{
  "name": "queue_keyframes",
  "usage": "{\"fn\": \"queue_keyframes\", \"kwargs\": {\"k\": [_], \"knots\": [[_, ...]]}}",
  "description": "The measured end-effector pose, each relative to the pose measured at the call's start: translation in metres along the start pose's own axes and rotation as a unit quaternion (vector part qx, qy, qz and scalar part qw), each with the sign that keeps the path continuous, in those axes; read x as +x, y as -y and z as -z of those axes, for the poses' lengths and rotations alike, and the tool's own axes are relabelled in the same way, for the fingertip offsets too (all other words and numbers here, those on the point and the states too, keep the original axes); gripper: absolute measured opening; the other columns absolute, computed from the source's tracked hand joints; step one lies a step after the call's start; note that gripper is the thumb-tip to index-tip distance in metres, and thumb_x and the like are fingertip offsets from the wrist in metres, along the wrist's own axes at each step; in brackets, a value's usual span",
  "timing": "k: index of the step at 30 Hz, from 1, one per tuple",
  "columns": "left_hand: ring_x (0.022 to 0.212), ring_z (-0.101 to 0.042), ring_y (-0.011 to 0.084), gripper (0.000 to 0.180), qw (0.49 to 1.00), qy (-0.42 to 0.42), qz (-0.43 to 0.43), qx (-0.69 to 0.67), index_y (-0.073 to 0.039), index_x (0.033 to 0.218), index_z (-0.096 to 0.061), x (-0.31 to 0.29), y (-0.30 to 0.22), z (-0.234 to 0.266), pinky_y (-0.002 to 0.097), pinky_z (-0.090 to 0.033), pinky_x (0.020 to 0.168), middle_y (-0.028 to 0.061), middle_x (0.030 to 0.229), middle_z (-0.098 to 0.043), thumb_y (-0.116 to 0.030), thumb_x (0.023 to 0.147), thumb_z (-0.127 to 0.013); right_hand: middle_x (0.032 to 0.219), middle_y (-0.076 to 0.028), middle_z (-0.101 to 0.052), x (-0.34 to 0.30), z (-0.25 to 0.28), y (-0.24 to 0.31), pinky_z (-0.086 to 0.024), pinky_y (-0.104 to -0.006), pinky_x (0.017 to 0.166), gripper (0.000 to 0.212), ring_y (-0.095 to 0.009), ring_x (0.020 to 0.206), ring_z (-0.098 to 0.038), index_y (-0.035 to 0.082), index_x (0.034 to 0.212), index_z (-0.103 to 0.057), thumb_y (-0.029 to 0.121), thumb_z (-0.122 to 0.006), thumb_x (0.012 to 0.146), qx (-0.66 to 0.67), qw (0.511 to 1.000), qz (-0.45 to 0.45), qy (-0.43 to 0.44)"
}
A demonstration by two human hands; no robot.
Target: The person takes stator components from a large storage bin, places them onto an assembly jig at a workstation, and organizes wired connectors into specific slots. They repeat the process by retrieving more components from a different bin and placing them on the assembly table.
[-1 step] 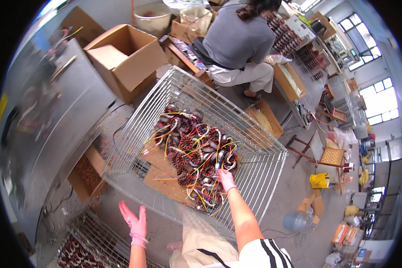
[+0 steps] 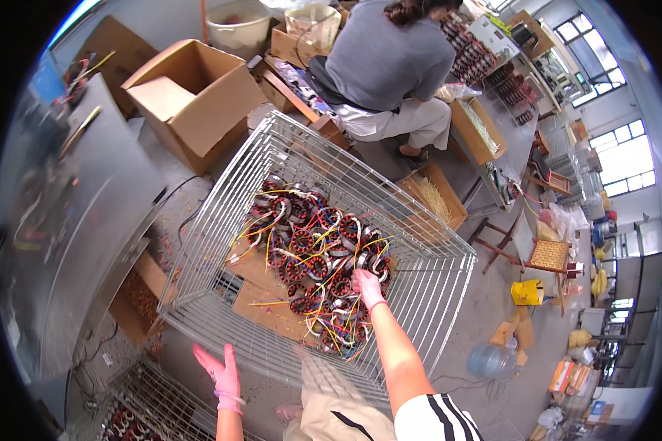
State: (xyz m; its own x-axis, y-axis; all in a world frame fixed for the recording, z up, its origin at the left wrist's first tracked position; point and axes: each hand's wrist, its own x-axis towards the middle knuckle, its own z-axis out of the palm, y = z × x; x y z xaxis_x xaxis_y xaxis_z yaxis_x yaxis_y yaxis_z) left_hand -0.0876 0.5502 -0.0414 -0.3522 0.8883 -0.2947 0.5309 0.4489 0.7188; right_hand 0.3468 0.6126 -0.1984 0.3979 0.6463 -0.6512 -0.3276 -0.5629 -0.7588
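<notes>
Pink-gloved right hand (image 2: 368,287) at wired coils (image 2: 318,267), left hand (image 2: 225,378) spread

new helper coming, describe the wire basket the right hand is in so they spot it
From the seated person in grey, look down to the big wire basket at mid-picture. Inside, tangled red-and-black rings trailing coloured wires lie on brown cardboard. Unlike the cut-off basket at lower left, this one has the right hand in it.

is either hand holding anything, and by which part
The left hand is empty. The right hand reaches into the wired coils; whether it grips one, and where, cannot be told.
</notes>
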Motion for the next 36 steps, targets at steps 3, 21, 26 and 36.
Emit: {"fn": "queue_keyframes", "kwargs": {"k": [3, 21, 26, 36], "knots": [[0.146, -0.004, 0.0316, 0.096, 0.992, -0.012, 0.102, -0.072, -0.006, 0.150, 0.011, 0.015, -0.022, -0.039, 0.0412, -0.007, 0.118, 0.0191, 0.157, 0.002, -0.030, 0.092, -0.061, 0.112, -0.007, -0.065, 0.091, -0.007, 0.036, -0.051, -0.0305, 0.077, 0.037, -0.016, 0.091, -0.062, 0.002, 0.121, -0.058, 0.029, -0.055, 0.096, 0.089, 0.995, 0.017, 0.053], [0.140, -0.020, 0.0387, 0.107, 0.989, -0.003, 0.086, 0.123, 0.000, 0.149, 0.011, 0.003, 0.012, -0.019, 0.0436, -0.018, 0.115, 0.0266, 0.153, -0.006, -0.028, 0.084, -0.070, 0.115, -0.011, -0.061, 0.090, -0.075, 0.071, -0.049, -0.0422, 0.091, 0.032, -0.027, 0.100, -0.061, 0.005, 0.119, -0.053, 0.028, -0.052, 0.096, 0.482, 0.871, -0.011, -0.093], [0.127, -0.041, 0.0356, 0.056, 0.961, 0.132, 0.092, -0.227, 0.004, 0.127, -0.041, -0.022, -0.043, 0.005, 0.0403, -0.030, 0.110, 0.0201, 0.132, -0.042, -0.035, 0.091, -0.061, 0.086, -0.001, -0.061, -0.155, -0.144, 0.186, -0.050, -0.0275, 0.068, 0.022, -0.012, 0.076, -0.058, 0.004, 0.102, -0.054, 0.014, -0.065, 0.085, 0.032, 0.987, 0.107, 0.116], [0.123, -0.052, 0.0314, 0.062, 0.634, 0.194, 0.108, -0.740, -0.009, 0.139, -0.042, -0.138, -0.135, 0.229, 0.0531, -0.042, 0.103, 0.0144, 0.138, -0.050, -0.052, 0.096, -0.044, 0.112, -0.019, -0.060, -0.473, -0.278, 0.227, -0.044, -0.0395, 0.092, 0.053, -0.032, 0.107, -0.057, 0.000, 0.120, -0.053, 0.030, -0.072, 0.080, -0.314, 0.646, 0.576, 0.390]]}}
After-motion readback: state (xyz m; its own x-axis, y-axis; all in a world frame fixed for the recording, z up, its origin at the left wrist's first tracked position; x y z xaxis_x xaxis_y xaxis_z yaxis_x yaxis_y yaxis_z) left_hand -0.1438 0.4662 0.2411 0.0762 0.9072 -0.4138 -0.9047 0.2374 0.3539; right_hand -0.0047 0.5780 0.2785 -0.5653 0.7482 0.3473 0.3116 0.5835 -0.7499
